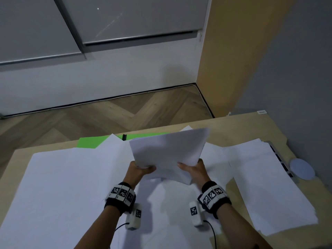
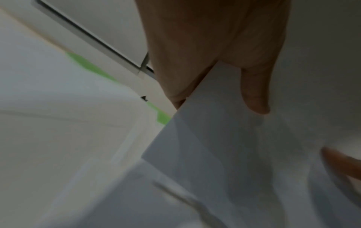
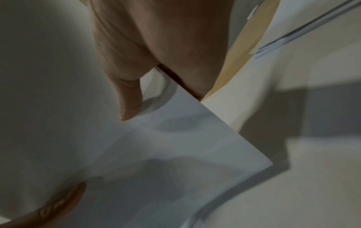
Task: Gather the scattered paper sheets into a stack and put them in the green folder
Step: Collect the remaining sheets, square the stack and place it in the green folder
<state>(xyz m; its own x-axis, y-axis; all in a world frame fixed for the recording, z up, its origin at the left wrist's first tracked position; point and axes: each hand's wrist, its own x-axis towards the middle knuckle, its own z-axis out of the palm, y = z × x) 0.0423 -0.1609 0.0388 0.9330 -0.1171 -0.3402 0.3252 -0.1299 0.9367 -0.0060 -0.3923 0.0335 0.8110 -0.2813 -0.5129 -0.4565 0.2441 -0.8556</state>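
Paper stack (image 1: pixel 168 151) is pinched on both near corners, left hand (image 1: pixel 141 170) and right hand (image 1: pixel 193 168), thumbs on top and fingers tucked underneath, held up tilted over the desk (image 1: pixel 239 126). More loose sheets (image 1: pixel 71 186) lie below, with the green folder (image 1: pixel 89 141) half buried behind them.

White paper stack (image 1: pixel 168 150) held tilted above loose sheets (image 1: pixel 71 186) on the desk; green folder (image 1: pixel 89 141) lies partly covered behind.
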